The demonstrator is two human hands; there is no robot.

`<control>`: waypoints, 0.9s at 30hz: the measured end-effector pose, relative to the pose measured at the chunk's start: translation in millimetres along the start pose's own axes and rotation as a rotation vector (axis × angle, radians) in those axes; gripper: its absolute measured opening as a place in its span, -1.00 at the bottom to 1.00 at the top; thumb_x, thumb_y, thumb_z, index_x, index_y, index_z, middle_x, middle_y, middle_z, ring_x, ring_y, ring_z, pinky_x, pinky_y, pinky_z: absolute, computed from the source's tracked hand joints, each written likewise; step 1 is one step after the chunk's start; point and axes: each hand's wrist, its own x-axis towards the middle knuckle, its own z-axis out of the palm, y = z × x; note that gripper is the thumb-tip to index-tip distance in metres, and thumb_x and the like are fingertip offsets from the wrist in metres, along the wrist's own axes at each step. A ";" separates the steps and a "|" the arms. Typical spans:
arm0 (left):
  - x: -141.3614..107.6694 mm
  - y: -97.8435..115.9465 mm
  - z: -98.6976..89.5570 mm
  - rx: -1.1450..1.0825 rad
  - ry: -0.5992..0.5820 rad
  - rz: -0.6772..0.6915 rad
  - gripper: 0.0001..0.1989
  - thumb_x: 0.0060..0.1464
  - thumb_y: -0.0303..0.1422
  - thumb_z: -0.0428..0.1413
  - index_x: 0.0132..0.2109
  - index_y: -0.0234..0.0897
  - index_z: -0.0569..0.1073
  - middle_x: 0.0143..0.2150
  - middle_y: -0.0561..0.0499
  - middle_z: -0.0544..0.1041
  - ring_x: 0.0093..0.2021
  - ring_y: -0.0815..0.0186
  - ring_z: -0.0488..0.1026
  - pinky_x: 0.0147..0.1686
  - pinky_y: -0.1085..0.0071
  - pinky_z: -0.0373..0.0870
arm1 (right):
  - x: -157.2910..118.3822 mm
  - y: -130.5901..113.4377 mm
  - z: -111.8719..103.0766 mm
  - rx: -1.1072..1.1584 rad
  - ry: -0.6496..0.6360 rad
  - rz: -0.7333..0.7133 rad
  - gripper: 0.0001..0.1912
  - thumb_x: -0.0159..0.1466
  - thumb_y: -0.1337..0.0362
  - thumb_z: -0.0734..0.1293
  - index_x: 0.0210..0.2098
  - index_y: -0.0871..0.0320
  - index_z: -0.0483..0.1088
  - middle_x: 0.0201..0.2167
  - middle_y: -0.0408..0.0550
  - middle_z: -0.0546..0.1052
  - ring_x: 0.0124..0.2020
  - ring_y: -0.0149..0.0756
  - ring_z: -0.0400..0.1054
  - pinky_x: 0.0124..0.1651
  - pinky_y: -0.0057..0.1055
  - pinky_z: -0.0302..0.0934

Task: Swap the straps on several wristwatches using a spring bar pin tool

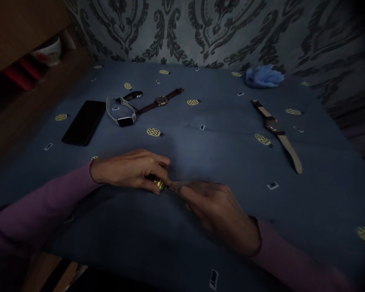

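At the near middle of the table, my left hand [136,170] is closed around a gold-coloured watch [159,184]. Only part of its shiny case shows between thumb and fingers; the rest is hidden. My right hand [211,202] is right beside it, fingers pinched together and blurred by motion. A thin, pale bit shows at its fingertips, touching or nearly touching the gold case, but what it is cannot be made out.
A blue tablecloth [231,162] covers the table. Left lie a black phone [84,123], a white smartwatch [125,121], a black-strap watch [134,95] and a brown-strap watch [161,100]. Right are a beige-strap watch [274,125] and a crumpled blue cloth [264,76]. Patterned wall behind.
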 end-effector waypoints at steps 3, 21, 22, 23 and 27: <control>-0.8 0.0 1.1 0.001 0.015 0.013 -0.88 0.13 -0.44 0.22 -0.16 -0.29 0.58 -0.28 0.08 0.43 -0.38 0.48 0.40 -0.38 0.57 0.30 | -1.1 1.3 3.3 0.015 0.029 -0.018 -0.70 0.38 0.48 0.09 -0.34 0.18 0.40 -0.53 -0.15 0.49 -0.52 -0.44 0.35 -0.44 -0.51 0.16; -2.1 0.7 2.2 0.025 0.031 0.039 -0.91 0.17 -0.43 0.19 -0.16 -0.29 0.56 -0.27 0.08 0.43 -0.38 0.47 0.39 -0.37 0.56 0.28 | 0.7 3.6 -5.3 0.121 -0.035 0.008 -0.68 0.41 0.43 0.07 -0.29 0.21 0.43 -0.56 -0.16 0.44 -0.55 -0.45 0.27 -0.46 -0.50 0.13; -1.9 0.8 2.0 0.022 0.029 0.036 -0.91 0.17 -0.43 0.18 -0.16 -0.29 0.55 -0.27 0.08 0.43 -0.37 0.47 0.39 -0.37 0.56 0.28 | 1.2 3.6 -6.8 0.130 -0.052 0.017 -0.69 0.40 0.44 0.09 -0.30 0.21 0.43 -0.56 -0.16 0.43 -0.54 -0.45 0.27 -0.46 -0.50 0.12; -1.8 0.9 1.9 0.020 0.026 0.033 -0.91 0.17 -0.43 0.18 -0.17 -0.29 0.55 -0.26 0.08 0.42 -0.37 0.47 0.39 -0.37 0.55 0.28 | 1.8 3.5 -8.3 0.129 -0.072 0.024 -0.70 0.38 0.46 0.10 -0.32 0.20 0.43 -0.56 -0.16 0.43 -0.54 -0.45 0.27 -0.46 -0.50 0.10; -1.9 1.3 1.4 0.023 0.019 0.032 -0.93 0.18 -0.44 0.18 -0.19 -0.28 0.55 -0.28 0.09 0.42 -0.38 0.47 0.39 -0.38 0.55 0.26 | 6.0 3.0 -16.0 0.095 -0.172 0.032 -0.75 0.33 0.51 0.16 -0.30 0.19 0.44 -0.56 -0.18 0.43 -0.56 -0.48 0.24 -0.47 -0.50 0.03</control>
